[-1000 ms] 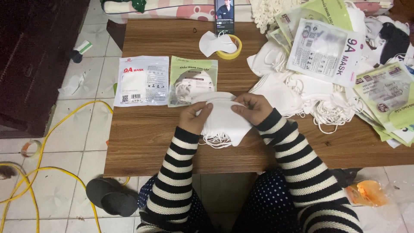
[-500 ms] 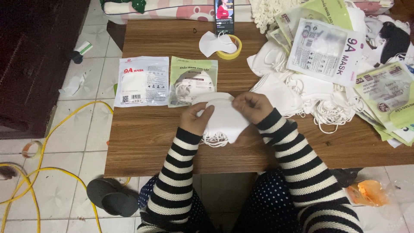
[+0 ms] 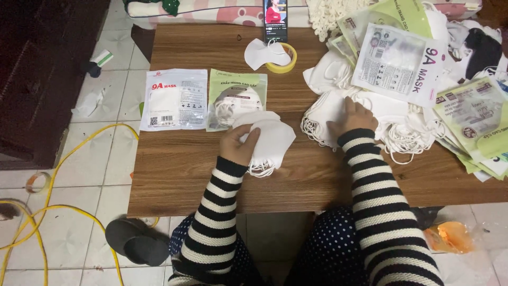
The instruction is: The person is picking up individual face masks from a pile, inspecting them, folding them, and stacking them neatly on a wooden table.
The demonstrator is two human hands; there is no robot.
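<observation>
Her left hand (image 3: 239, 145) has a closed grip on a small stack of white masks (image 3: 267, 139), pressed to the desk (image 3: 185, 159) near its front edge. The right hand (image 3: 355, 117) lies open, fingers flat on the loose mask pile (image 3: 338, 95) beside it. Two sealed mask packets (image 3: 174, 99) sit just behind the stack; tape roll (image 3: 283, 59) farther back.

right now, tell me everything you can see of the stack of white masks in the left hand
The stack of white masks is a small bundle of folded, soft fabric-like face masks, edges roughly aligned, thin white ear loops spilling out at its lower edge. It rests on the wooden table, gripped by the left hand, just overlapping a green mask packet.
</observation>
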